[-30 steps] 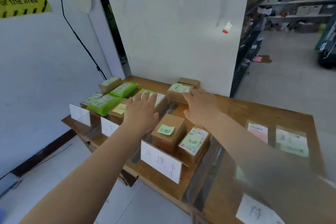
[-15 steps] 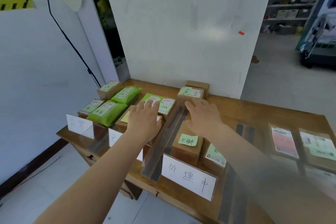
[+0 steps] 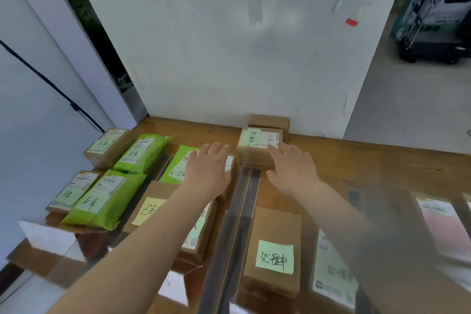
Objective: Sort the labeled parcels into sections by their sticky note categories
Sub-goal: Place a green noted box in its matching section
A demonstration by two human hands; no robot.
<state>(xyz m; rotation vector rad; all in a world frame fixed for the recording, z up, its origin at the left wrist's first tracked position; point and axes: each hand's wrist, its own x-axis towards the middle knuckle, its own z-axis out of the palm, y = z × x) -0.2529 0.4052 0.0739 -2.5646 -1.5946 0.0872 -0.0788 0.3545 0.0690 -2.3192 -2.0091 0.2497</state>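
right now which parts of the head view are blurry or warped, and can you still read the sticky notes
Head view: wide-angle warp bends the wall edges and the table; the lower corners smear with motion blur, worst over the right forearm; the green note on the near box is sharp, the yellow note partly hidden by the left arm; both the left hand and the right hand look crisp.

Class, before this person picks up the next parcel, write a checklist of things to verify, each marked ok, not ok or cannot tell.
1. Both hands free: left hand and right hand open, holding nothing. Ok.
2. Target parcel reachable: right fingertips rest on the back cardboard box. Ok.
3. Its green note readable: too blurred. Cannot tell.
4. Divider strip marks sections clearly. Ok.
5. Left hand clear of parcels: it covers the green mailer. Not ok.
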